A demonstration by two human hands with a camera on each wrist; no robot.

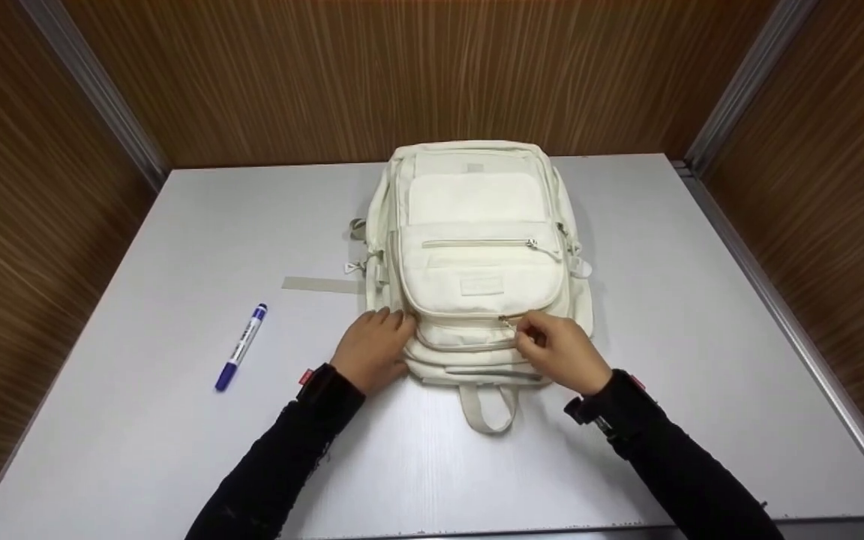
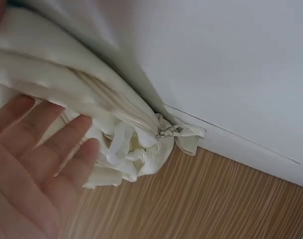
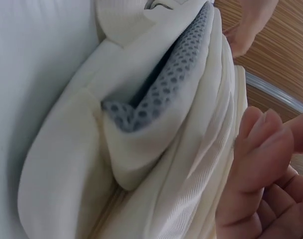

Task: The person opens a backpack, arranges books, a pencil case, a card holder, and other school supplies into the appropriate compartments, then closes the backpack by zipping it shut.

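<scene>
A cream backpack [image 1: 477, 202] lies front side up on the white table, its carry loop [image 1: 488, 412] toward me. My left hand [image 1: 373, 349] rests against its near left side; the left wrist view shows those fingers [image 2: 66, 134] stretched out along the fabric. At the curved front pocket's near right edge, my right hand [image 1: 563, 349] pinches a zipper pull [image 1: 507, 321] between thumb and curled forefinger. In the right wrist view the right hand [image 3: 265, 174] hides the pull, and grey mesh [image 3: 161, 89] shows inside an open gap in the bag.
A blue-and-white marker [image 1: 241, 347] lies on the table [image 1: 139, 420] left of the backpack. A beige strap [image 1: 322, 285] sticks out from the bag's left side. Wood-grain panels [image 1: 432, 75] stand around the back and sides. A second zipper pull [image 1: 531, 244] sits higher on the front.
</scene>
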